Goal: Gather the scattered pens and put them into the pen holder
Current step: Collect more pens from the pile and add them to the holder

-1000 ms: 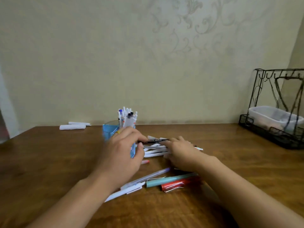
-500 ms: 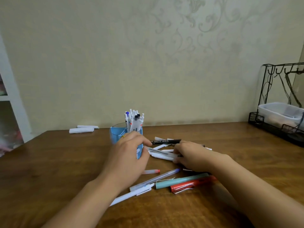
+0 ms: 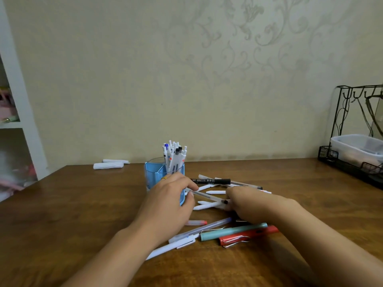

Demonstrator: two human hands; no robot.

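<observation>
Patterned cream wall behind brown wooden table.

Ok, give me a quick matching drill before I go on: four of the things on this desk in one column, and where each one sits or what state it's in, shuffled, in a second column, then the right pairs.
Things:
1. red pen
2. black marker
3. blue pen holder
4. wire rack

Places or states:
A. at the desk's far right edge, holding a clear plastic tub
B. lying nearest the camera, beside the teal pen
C. upright behind the left hand, white pens standing in it
D. lying flat beyond both hands, printed label facing up

Pairs: 1-B, 2-D, 3-C, 4-A
</observation>
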